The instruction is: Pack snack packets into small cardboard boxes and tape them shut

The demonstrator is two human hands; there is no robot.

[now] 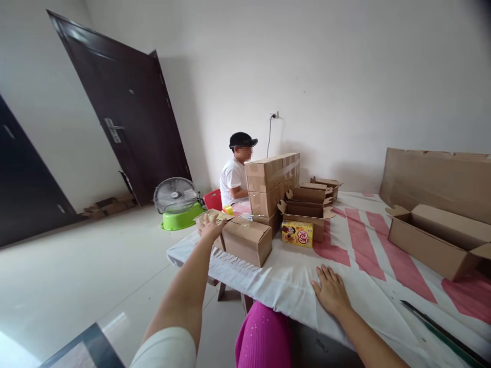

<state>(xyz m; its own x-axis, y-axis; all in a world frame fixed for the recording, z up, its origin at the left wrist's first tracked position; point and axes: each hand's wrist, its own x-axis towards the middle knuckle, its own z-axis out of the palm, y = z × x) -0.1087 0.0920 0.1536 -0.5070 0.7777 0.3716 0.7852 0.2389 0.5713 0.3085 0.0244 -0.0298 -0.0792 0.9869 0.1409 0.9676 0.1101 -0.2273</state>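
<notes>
My left hand (210, 225) reaches out to the table's left end and rests, fingers spread, on top of a closed cardboard box (215, 213). A second closed carton (247, 240) lies right beside it, nearer to me. On the tablecloth, my right hand (332, 289) lies flat with its fingers stretched out, holding nothing. Just beyond that hand stands a small yellow printed box (297, 234), in front of an open cardboard box (303, 214).
Taped cartons (268, 176) are stacked before a seated person (233, 176) in a black cap. Open boxes (312, 191) stand behind the yellow box; another open carton (429, 240) is at right. A long dark blade-like tool (441, 324) lies near the front edge. A fan (176, 197) stands left.
</notes>
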